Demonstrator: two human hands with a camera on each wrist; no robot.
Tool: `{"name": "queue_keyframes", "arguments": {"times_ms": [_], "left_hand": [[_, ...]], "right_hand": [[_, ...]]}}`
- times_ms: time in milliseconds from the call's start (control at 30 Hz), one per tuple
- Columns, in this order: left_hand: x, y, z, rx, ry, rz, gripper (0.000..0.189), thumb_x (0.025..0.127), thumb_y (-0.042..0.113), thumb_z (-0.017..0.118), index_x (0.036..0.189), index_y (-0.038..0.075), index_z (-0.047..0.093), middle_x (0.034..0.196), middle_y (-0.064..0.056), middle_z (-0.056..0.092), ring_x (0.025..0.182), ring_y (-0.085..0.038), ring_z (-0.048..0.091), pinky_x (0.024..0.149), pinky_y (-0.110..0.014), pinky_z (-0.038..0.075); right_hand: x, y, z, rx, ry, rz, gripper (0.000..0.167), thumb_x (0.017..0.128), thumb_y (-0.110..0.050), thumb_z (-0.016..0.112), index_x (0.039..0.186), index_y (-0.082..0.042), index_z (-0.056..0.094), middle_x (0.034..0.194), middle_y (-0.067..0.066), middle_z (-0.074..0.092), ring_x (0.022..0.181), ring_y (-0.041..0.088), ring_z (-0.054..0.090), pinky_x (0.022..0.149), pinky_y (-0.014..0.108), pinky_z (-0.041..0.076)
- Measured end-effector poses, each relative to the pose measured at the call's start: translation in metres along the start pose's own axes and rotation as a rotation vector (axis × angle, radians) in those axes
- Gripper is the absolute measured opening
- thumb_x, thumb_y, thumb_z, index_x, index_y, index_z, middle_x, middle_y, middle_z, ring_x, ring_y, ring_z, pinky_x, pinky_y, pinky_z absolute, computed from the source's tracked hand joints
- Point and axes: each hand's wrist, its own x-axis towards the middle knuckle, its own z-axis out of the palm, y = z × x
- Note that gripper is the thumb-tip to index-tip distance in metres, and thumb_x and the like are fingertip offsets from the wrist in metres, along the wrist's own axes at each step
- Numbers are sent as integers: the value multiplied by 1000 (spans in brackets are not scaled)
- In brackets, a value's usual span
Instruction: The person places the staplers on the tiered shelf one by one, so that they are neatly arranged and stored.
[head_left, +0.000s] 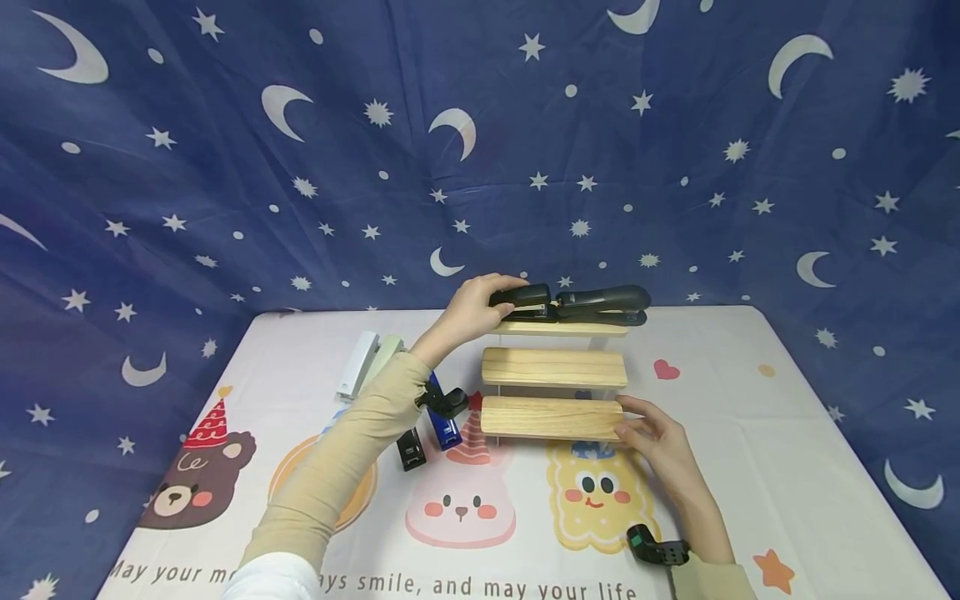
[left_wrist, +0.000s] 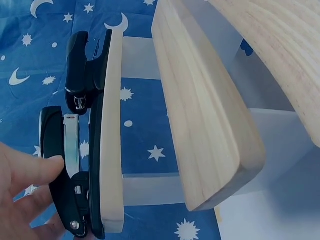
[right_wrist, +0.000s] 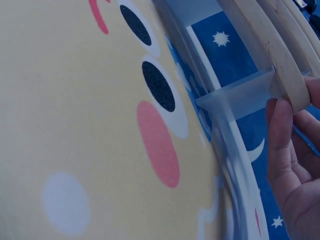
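My left hand [head_left: 474, 310] grips a black stapler [head_left: 527, 295] at the left end of the rack's top board [head_left: 562, 330]. Thumb and fingers lie around its outer end in the left wrist view, where the stapler [left_wrist: 54, 145] sits along the board. A second black stapler [head_left: 609, 300] lies end to end with it, overhanging the board on the right. The rack has three wooden boards on clear supports. With thumb and fingers, my right hand [head_left: 663, 446] pinches the right end of the lowest board [head_left: 551, 419]; the right wrist view shows fingertips [right_wrist: 281, 112] at the board's edge.
Left of the rack lie a white stapler [head_left: 358, 367], a pale green stapler [head_left: 385, 357], a blue stapler [head_left: 446, 429] and a small black stapler [head_left: 411, 450], some partly hidden by my left sleeve. A starry blue curtain [head_left: 480, 192] hangs behind the table [head_left: 720, 367].
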Motion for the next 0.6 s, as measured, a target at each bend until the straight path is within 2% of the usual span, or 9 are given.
{"name": "queue_keyframes", "arguments": {"times_ms": [133,267,400,600], "left_hand": [[0,-3,-1,-24,-7,18,41,92,14,61,133,18,58,137,-6,57,128,-27,52,106,-45,42],[-2,-7,-2,-65,13,24,43,90,19,66,132,19,59,131,-6,61,122,-26,56,103,-44,44],[-7,-13,-4,-114,63,20,42,89,20,67,130,19,60,123,-6,64,113,-24,59,98,-43,47],[-16,-19,-6,-194,181,46,36,90,18,65,127,17,62,116,-7,65,108,-24,60,96,-46,48]], "right_hand": [[0,0,0,0,-1,-9,49,89,-16,66,134,-3,51,92,-2,69,85,1,65,78,17,52],[0,0,0,3,0,-17,49,89,-15,66,134,-2,51,91,-5,68,84,0,65,78,17,52],[0,0,0,9,-3,-18,49,89,-15,66,134,-2,51,90,-6,68,84,1,65,78,18,52],[-1,-1,0,-5,0,-14,50,89,-16,67,134,-3,51,89,-5,68,84,1,65,78,17,51]]}}
